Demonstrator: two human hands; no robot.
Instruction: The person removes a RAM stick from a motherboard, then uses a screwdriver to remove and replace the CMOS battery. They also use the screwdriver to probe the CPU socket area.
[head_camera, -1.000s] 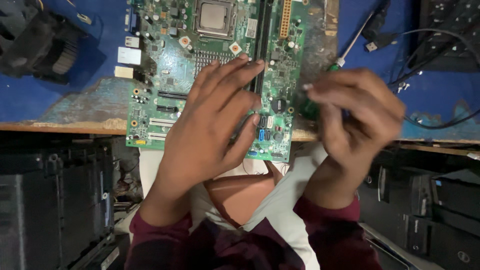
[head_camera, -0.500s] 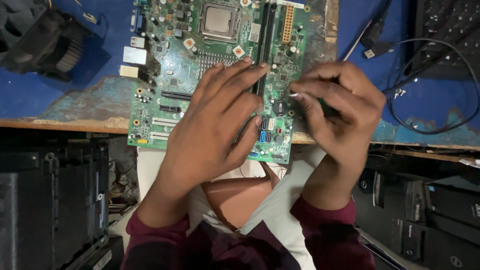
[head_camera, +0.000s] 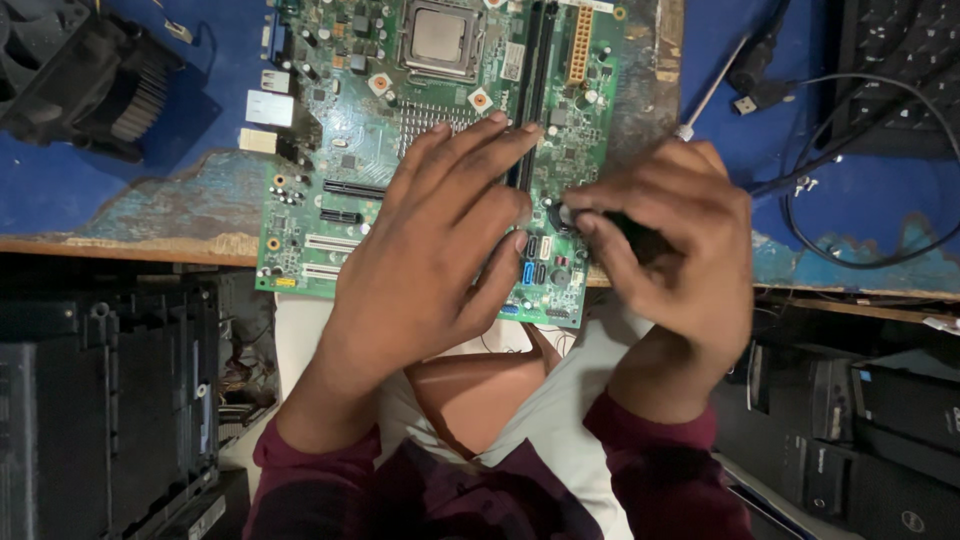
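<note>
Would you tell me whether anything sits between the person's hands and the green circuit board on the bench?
Nothing visible does. The left hand lies flat on the circuit board, and the right hand pinches a small dark part at the board's near right corner.

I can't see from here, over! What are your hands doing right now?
Left hand flat on green board, open. Right hand pinching a small dark tool at the board's near-right edge. Cables lie off to the right, clear of it.

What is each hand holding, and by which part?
Right hand pinches a small dark object, grip at its near end; identity unclear. Left hand holds nothing, resting flat on green circuit board.
</note>
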